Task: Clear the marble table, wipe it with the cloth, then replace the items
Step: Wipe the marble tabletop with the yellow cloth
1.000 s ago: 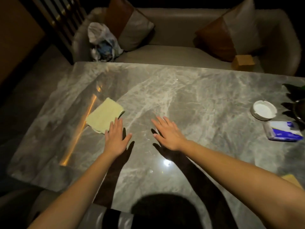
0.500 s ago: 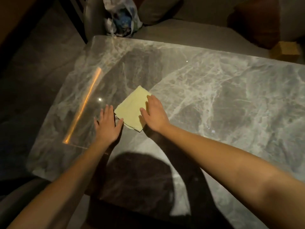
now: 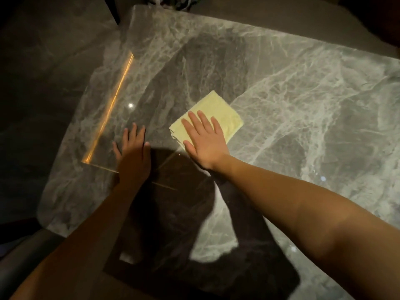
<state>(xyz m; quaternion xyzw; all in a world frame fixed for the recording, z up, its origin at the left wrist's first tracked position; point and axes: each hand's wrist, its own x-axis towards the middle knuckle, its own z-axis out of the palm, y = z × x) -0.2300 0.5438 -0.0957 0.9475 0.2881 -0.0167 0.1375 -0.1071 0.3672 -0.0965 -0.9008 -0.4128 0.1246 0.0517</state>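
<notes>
A folded pale yellow cloth (image 3: 218, 113) lies on the grey marble table (image 3: 303, 109), left of its middle. My right hand (image 3: 204, 140) lies flat on the near half of the cloth, fingers spread, pressing it against the marble. My left hand (image 3: 133, 151) rests flat on the bare marble to the left of the cloth, fingers apart, holding nothing.
The table's left edge (image 3: 62, 169) and rounded near-left corner drop off to dark floor. A plastic bag (image 3: 171, 1) shows at the top edge beyond the far side. An orange light streak (image 3: 112, 107) reflects on the marble.
My right hand has slid from the cloth's right edge onto its top. The view has swung left and down; the ashtray and tissue packet seen earlier are out of frame.
</notes>
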